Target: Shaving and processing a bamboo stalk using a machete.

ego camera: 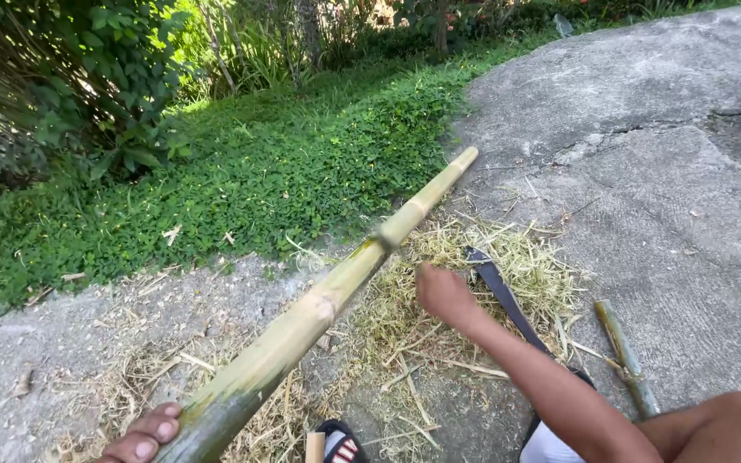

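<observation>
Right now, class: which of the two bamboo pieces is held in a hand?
The long bamboo pole: the left hand grips its near end. The short bamboo stick lies untouched on the concrete.

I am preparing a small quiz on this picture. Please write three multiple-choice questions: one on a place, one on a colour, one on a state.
1. Where does the short cut stick lie?
A. on the grass
B. on the concrete at the right
C. across the long pole

2. What colour is the long blade beside the shavings?
A. dark
B. bright red
C. white

3. How is the left hand on the bamboo pole?
A. lifted away
B. fingers against the near end
C. gripping the far tip

Answers:
1 B: the short stick rests on concrete.
2 A: the blade looks dark on the shavings.
3 B: the left hand touches the bamboo pole at its near end; the right hand is closed.
</observation>
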